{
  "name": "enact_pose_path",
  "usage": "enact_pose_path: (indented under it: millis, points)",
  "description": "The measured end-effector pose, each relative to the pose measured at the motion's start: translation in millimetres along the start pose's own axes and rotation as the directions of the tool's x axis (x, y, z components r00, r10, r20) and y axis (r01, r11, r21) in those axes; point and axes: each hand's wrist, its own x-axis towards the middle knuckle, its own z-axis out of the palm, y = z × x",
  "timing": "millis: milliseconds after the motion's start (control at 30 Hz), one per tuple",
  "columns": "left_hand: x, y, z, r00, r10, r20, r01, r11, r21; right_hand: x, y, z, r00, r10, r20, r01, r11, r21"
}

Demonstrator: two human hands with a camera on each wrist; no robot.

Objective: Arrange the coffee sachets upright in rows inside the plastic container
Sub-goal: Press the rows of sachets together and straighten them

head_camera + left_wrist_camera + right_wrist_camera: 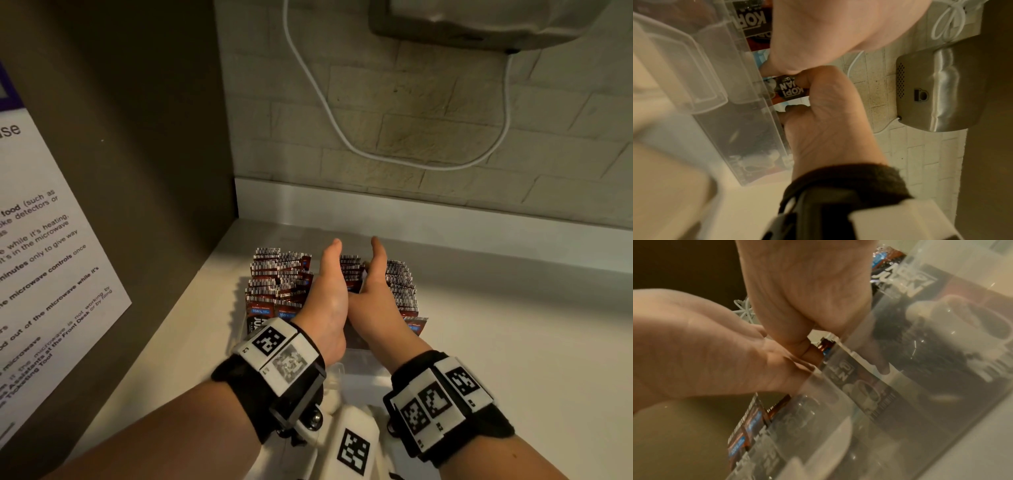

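Note:
A clear plastic container point(356, 359) stands on the white counter, holding upright rows of red-brown coffee sachets point(279, 279). More of these sachets point(402, 287) line its right side. My left hand point(329, 291) and right hand point(371, 294) are side by side inside it, thumbs up, with a middle bunch of sachets point(351, 270) between them. In the left wrist view my left hand point(803, 100) curls thumb and fingers round a black "KOPI" sachet point(790, 91) just inside the container wall point(725, 84). The right hand point(838, 32) curls down beside it. Both hands' fingertips are hidden among the sachets.
A dark cabinet side with a printed notice point(41, 260) closes off the left. A tiled wall point(428, 120) with a white cable point(376, 156) and a metal wall unit point(479, 24) stands behind. White counter point(513, 325) extends to the right.

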Motion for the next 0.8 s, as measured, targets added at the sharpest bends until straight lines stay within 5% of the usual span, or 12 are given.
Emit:
enact_pose_path:
  millis: [267,400,500,633,800]
  points:
    - [-23,46,-26,0.949,0.237,0.206,-0.276,0.943,0.188,-6,-32,-9,0.999,-0.039,-0.028,0.039,0.999,-0.024]
    - [-22,69,-69,0.839,0.503,0.209,-0.544,0.773,0.325,-15,-55,-13,0.991,-0.103,-0.081,0.105,0.994,0.025]
    - [-12,68,-102,0.795,0.587,0.155,-0.586,0.674,0.450,-23,-68,-6,0.974,-0.208,-0.087,0.205,0.978,-0.040]
    - [3,46,-128,0.798,0.579,0.165,-0.542,0.571,0.617,-24,-62,15,0.964,-0.241,0.115,0.265,0.920,-0.290]
    - [11,26,-135,0.742,0.563,0.365,-0.557,0.213,0.803,-15,-35,39,0.921,-0.124,0.369,0.326,0.764,-0.557]
